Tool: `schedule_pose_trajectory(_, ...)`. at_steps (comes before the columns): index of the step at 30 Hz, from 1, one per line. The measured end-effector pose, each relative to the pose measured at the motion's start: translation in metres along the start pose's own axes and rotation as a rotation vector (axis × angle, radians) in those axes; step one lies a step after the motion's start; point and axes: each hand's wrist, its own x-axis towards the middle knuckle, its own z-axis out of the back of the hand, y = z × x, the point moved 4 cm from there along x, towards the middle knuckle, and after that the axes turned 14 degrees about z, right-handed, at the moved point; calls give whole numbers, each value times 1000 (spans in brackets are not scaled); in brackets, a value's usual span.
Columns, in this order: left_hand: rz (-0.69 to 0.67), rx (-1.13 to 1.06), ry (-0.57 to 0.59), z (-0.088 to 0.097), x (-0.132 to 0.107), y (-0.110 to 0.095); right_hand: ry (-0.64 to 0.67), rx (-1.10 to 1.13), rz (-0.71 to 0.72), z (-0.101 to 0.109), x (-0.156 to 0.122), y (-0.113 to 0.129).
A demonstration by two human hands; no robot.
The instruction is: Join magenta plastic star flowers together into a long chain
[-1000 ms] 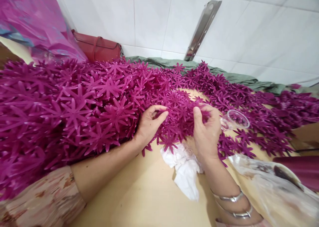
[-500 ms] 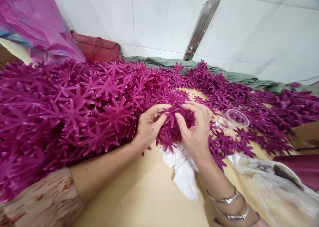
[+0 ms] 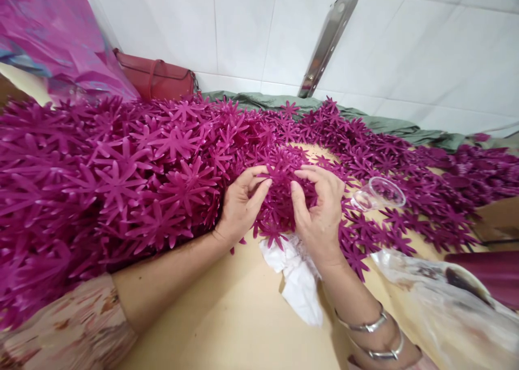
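Observation:
Between my two hands is a purple artificial flower piece (image 3: 280,176) with several narrow, rounded petals. My left hand (image 3: 243,199) pinches its left side between thumb and fingers. On the other side, my right hand (image 3: 322,210) is curved around it, with a gap between thumb and fingertips. Those fingertips are right beside the petals; whether they touch is hard to see. Directly below and behind lie more loose purple flower pieces (image 3: 272,232). A large heap of the same pieces (image 3: 121,180) rises to the left, close against my left hand.
A crumpled white tissue (image 3: 300,289) lies under my right wrist. To the right are a clear plastic cup (image 3: 379,194) on its side, more flower pieces (image 3: 441,194) and a clear plastic bag (image 3: 450,299). A red handbag (image 3: 158,77) stands against the tiled wall (image 3: 243,29).
My left fingertips have shifted slightly left and closed nearer together. My right thumb has moved a little to the right, away from the flower piece's middle.

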Motion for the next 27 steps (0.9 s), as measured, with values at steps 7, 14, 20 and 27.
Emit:
schedule_pose_trajectory(7,35,-22,21,-1,2,1,36,-25,-13,-3,-2,-3)
schedule_pose_trajectory(14,82,-76,-36,2,6,5,10,-31,-35,-1,-2,-3)
schedule_pose_trajectory(20,115,-31,62,-3,4,2,55,-8,4,-6,-2,2)
schedule_pose_trajectory(27,102,4,63,-3,4,2,44,114,-60,-5,-3,-2)
